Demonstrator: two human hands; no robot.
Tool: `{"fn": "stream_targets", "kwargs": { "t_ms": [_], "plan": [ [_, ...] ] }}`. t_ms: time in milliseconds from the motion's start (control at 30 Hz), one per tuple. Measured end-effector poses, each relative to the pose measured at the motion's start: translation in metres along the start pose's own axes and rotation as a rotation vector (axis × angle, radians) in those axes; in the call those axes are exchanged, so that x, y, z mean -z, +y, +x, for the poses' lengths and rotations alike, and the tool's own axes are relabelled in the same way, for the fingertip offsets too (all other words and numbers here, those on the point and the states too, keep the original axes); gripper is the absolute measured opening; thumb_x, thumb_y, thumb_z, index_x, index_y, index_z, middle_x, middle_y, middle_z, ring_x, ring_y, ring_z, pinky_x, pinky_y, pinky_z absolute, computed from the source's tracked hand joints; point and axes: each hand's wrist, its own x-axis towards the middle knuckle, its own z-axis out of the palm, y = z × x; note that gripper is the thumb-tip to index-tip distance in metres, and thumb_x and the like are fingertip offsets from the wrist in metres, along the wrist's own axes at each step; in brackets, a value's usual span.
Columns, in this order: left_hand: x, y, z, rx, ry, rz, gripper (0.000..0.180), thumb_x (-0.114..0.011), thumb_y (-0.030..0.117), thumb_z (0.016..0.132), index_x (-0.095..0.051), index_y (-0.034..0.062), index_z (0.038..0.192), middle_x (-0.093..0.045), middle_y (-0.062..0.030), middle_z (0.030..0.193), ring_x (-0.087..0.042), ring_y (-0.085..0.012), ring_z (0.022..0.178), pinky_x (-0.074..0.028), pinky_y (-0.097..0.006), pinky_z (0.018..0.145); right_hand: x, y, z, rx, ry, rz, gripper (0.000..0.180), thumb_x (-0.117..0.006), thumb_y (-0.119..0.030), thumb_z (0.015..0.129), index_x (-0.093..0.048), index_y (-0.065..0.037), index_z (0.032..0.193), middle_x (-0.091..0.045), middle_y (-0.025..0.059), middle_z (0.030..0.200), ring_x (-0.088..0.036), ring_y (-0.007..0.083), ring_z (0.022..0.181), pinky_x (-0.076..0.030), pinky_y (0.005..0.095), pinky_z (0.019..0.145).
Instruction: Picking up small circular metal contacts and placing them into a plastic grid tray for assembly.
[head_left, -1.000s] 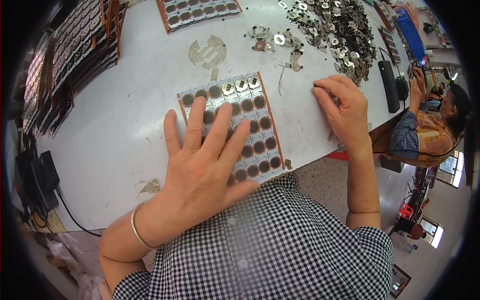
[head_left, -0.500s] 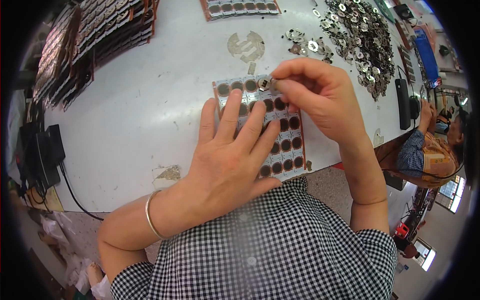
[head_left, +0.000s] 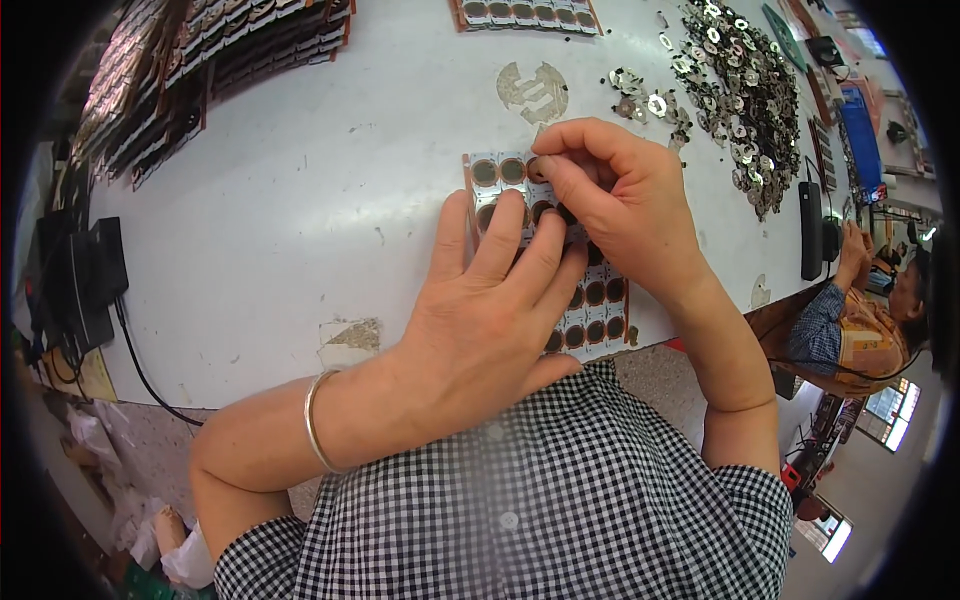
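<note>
A flat tray [head_left: 497, 172] with rows of round brown wells lies on the white table [head_left: 300, 230], near its front edge. My left hand [head_left: 490, 320] lies flat on the tray with fingers spread, pressing it down; a silver bangle [head_left: 315, 420] is on that wrist. My right hand [head_left: 620, 210] hovers over the tray's upper rows, its thumb and fingertips pinched together at a well in the top row. A small metal disc seems to be held there, mostly hidden by the fingers. Both hands cover the middle of the tray.
A heap of small silvery metal parts [head_left: 740, 80] lies at the back right. Stacks of filled trays [head_left: 200, 60] stand at the back left, and another tray [head_left: 525, 12] at the far edge. A black device [head_left: 812, 230] lies at the right edge, where a seated person [head_left: 850, 320] works.
My right hand came from the table's right side over to the tray and now pinches at its top row. My left hand stayed flat on the tray.
</note>
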Motion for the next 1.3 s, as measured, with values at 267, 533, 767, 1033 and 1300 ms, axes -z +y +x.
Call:
{"fn": "stream_targets", "kwargs": {
  "t_ms": [267,533,767,1033,1300],
  "plan": [
    [-0.001,0.0,0.001,-0.008,0.01,0.012,0.079,-0.083,0.053,0.068,-0.067,0.0066,0.13,-0.051,-0.02,0.144,-0.044,-0.0449,0.134,-0.027,-0.067,0.114,-0.003,-0.003,-0.002,0.056,0.049,-0.088,0.013,-0.066,-0.001,0.095,-0.071,0.002,0.107,-0.073,0.003,0.089,-0.066,0.0061,0.079,-0.055,0.0224,0.073],
    [-0.001,0.0,0.001,-0.007,0.015,0.011,0.08,-0.084,0.053,0.067,-0.067,0.0064,0.13,-0.052,-0.0197,0.142,-0.044,-0.0447,0.134,-0.028,-0.067,0.114,-0.004,0.006,-0.004,0.332,0.179,-0.337,0.012,-0.075,-0.003,0.089,-0.074,0.0,0.101,-0.068,0.0048,0.084,-0.064,0.0112,0.071,-0.052,0.0246,0.063],
    [-0.002,0.0,-0.002,-0.01,0.024,0.014,0.08,-0.084,0.053,0.067,-0.067,0.0054,0.129,-0.052,-0.0199,0.14,-0.044,-0.0449,0.135,-0.028,-0.067,0.114,-0.008,0.011,-0.011,0.311,0.193,-0.31,0.017,-0.079,-0.005,0.086,-0.076,-0.001,0.103,-0.067,0.0068,0.087,-0.064,0.0143,0.069,-0.052,0.0262,0.061],
    [-0.001,0.001,-0.002,-0.008,0.023,-0.007,0.089,-0.084,0.053,0.067,-0.059,-0.0045,0.13,-0.05,-0.027,0.138,-0.043,-0.0473,0.137,-0.026,-0.067,0.116,-0.01,0.013,-0.013,0.339,0.194,-0.299,0.021,-0.08,-0.004,0.085,-0.076,0.0,0.105,-0.067,0.0082,0.085,-0.064,0.0152,0.067,-0.052,0.0267,0.059],
    [0.001,0.0,0.002,-0.027,0.056,-0.025,0.088,-0.086,0.052,0.065,-0.059,-0.0054,0.125,-0.051,-0.0277,0.134,-0.045,-0.048,0.135,-0.031,-0.067,0.115,-0.001,0.01,-0.022,0.397,0.206,-0.385,0.024,-0.075,-0.001,0.088,-0.074,-0.003,0.112,-0.069,0.0109,0.092,-0.063,0.0165,0.069,-0.051,0.0279,0.061]
  ]
}}
